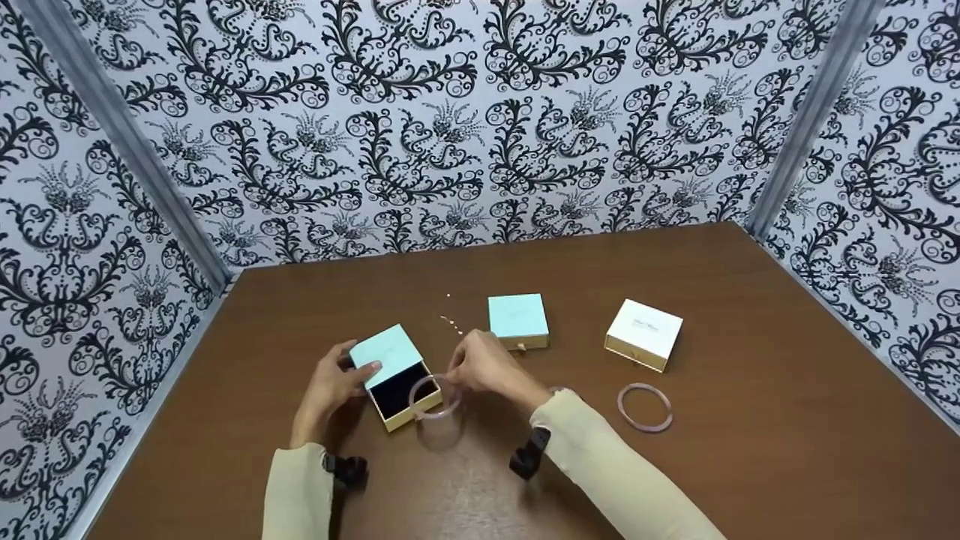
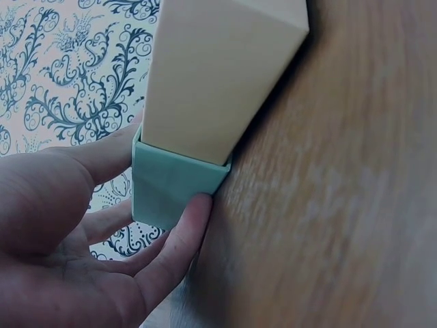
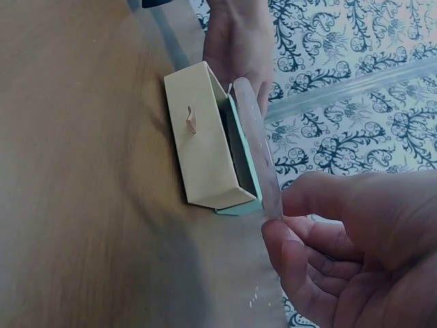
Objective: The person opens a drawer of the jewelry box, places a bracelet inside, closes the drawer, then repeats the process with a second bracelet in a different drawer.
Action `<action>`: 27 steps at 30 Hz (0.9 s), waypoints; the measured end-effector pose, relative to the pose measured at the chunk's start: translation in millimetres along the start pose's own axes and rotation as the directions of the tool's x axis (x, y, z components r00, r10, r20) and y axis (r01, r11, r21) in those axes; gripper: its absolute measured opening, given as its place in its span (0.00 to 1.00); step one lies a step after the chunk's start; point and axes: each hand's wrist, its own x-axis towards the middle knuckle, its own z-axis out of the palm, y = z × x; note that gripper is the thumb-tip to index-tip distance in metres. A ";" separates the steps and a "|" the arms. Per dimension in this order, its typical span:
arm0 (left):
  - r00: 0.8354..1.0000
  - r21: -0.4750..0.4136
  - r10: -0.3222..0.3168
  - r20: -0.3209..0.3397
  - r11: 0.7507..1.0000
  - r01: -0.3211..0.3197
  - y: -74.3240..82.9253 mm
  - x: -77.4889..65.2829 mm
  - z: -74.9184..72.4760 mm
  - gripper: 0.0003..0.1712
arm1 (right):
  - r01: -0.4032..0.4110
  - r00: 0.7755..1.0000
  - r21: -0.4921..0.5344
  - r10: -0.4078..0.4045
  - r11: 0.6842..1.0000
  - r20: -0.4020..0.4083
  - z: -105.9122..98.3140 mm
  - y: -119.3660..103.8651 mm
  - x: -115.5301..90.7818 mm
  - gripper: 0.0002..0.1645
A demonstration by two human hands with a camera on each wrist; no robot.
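Note:
My left hand grips the teal sleeve of a small drawer box, thumb on top and fingers at its side. The box's cream drawer is pulled partway out toward me and shows a dark lining. My right hand pinches a translucent pale pink bangle between thumb and fingers. In the head view the bangle overlaps the drawer's right corner; in the right wrist view the bangle is held above the box, next to the drawer opening. The left wrist view shows fingers against the sleeve.
A second teal box stands beyond my right hand, and a white drawer box farther right. Another bangle lies on the brown table. A ring edge shows behind my right wrist. Small white specks lie near the teal box.

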 end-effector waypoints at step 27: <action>1.000 -0.004 -0.001 -0.004 1.000 0.001 -0.1 -1.0 -0.8 0.44 | -0.059 0.989 0.125 0.075 0.990 -0.127 34.2 -22.8 12.1 0.07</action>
